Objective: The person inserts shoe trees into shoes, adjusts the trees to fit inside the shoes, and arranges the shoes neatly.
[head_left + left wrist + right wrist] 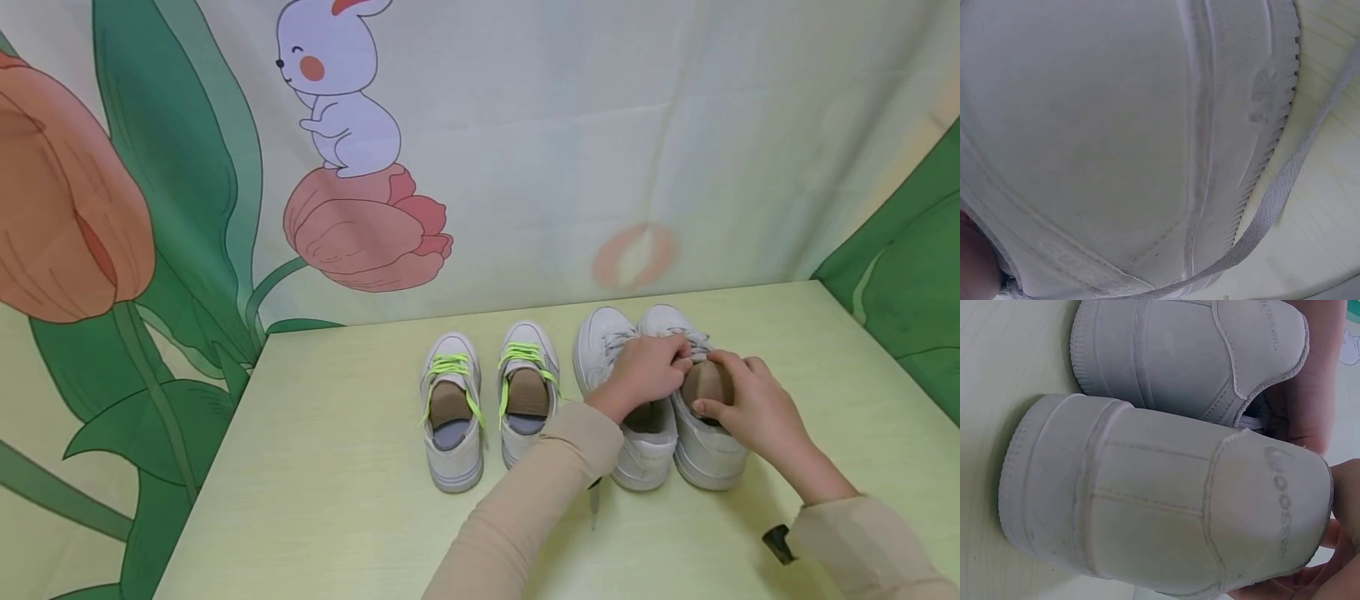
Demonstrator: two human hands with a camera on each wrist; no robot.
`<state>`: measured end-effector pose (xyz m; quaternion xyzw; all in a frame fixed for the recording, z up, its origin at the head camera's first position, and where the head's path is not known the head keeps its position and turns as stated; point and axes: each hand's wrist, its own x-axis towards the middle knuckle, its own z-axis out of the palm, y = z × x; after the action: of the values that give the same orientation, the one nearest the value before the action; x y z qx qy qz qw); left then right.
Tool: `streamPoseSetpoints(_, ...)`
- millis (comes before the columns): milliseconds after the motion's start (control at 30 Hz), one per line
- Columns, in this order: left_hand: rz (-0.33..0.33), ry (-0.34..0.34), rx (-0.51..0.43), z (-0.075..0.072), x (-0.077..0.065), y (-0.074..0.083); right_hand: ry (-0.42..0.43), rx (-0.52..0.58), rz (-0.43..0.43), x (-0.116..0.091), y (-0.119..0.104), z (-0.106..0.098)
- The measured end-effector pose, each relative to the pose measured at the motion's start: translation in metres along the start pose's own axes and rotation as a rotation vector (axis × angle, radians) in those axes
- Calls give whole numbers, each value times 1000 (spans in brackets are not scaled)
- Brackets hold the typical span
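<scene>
In the head view my left hand reaches over the left shoe of the larger white pair. Its curled fingers pinch at the tongue of the right shoe, beside the laces; the exact grip is partly hidden. My right hand is at that same shoe's opening, thumb and fingers bent around a brown insole inside it. In the right wrist view, fingers reach past the right shoe's heel. A loose grey lace crosses the shoe's side in the left wrist view.
To the left stand two smaller white shoes with bright green laces and brown insoles. All the shoes rest on a pale yellow-green table. Behind it hangs a printed curtain with a rabbit and tulips.
</scene>
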<state>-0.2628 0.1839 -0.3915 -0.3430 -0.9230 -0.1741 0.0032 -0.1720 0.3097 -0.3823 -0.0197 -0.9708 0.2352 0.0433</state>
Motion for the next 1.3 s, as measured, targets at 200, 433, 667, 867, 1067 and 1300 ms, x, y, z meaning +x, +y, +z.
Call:
streamPoseSetpoints(200, -2, 6, -12, 1, -1, 0, -3, -10, 4, -1, 1, 0)
streamPoseSetpoints(433, -7, 16, -27, 2, 0, 0, 5, -70, 8, -4, 3, 1)
streamPoseSetpoints(667, 1, 26, -35, 3, 0, 0, 20, -127, 28, -6, -4, 0)
streamPoseSetpoints(867, 3, 41, -26, 6, 1, -3, 12, -120, 39, -4, -10, -1)
streamPoseSetpoints(1067, 5, 33, -20, 5, 1, -3, 10, -109, 38, -3, -10, -1)
streamPoseSetpoints(1300, 9, 15, -18, 3, 0, -2, 21, -91, 38, 0, -9, 1)
